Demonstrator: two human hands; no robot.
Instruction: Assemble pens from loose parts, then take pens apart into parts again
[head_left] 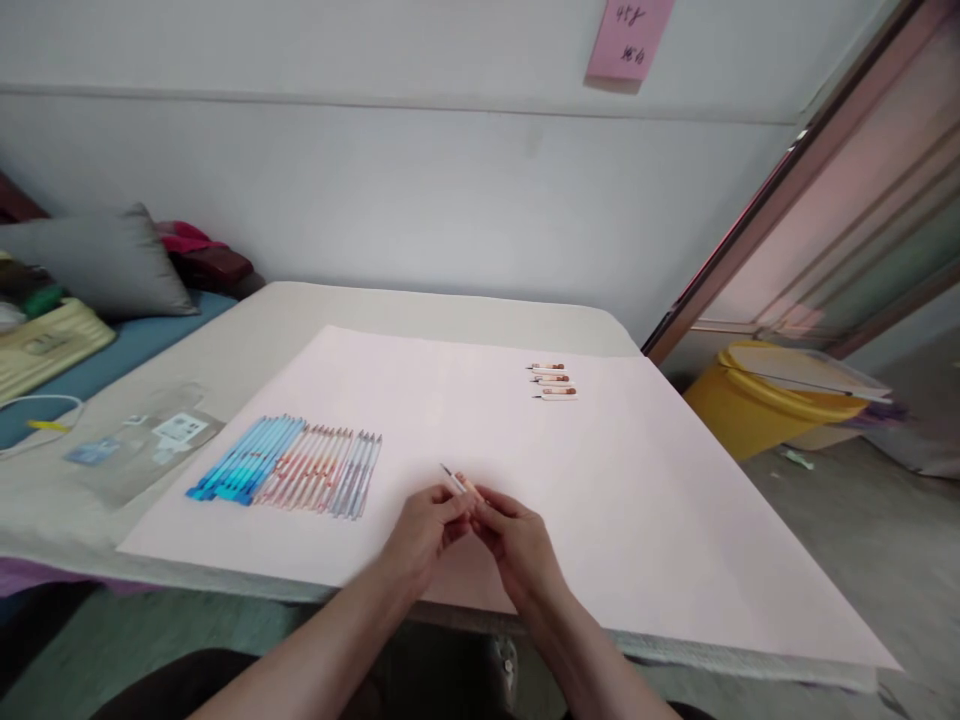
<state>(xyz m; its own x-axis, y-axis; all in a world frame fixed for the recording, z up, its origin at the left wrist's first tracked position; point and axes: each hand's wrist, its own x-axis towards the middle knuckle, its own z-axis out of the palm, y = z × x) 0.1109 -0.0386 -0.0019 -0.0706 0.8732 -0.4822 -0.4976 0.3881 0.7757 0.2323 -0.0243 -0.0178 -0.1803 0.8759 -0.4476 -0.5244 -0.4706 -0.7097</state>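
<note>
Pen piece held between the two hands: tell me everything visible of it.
The thin pale pink pen piece looks plastic and ends in a fine pointed tip aimed up and to the left. Mostly hidden, it is pinched between fingertips of the left hand and right hand, tilted, over the large pale pink paper sheet. Finer details are unreadable.

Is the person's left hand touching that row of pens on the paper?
Apart. The head view shows bare pink paper between the left hand, holding a pen part, and the row of pens.
</note>
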